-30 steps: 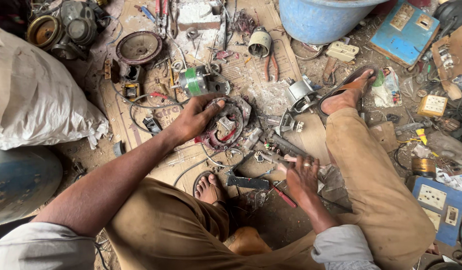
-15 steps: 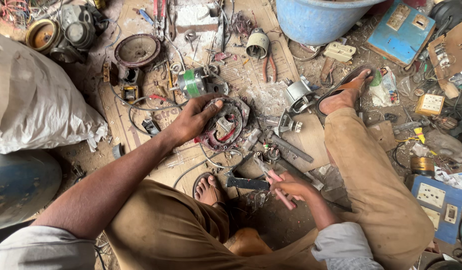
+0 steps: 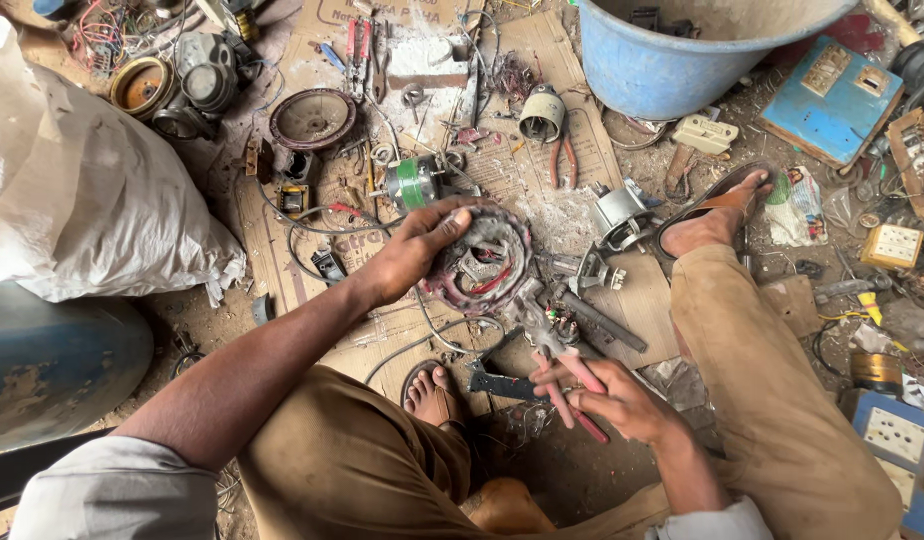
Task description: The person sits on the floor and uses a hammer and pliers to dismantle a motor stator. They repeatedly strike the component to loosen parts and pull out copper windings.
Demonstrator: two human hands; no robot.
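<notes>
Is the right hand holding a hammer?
No, the right hand grips pink-handled pliers, their jaws pointed toward the round wound coil that the left hand holds.

Two hands are at work: the left hand (image 3: 414, 250) on one round motor winding (image 3: 482, 262), the right hand (image 3: 622, 400) around one pair of red-handled pliers (image 3: 572, 385). One blue tub (image 3: 672, 60) stands at the upper right, one white sack (image 3: 72, 190) at the left. Two sandalled feet show (one (image 3: 712, 215) right of centre, one (image 3: 432, 390) low in the middle). A second pair of pliers (image 3: 560, 160) lies on the cardboard.
</notes>
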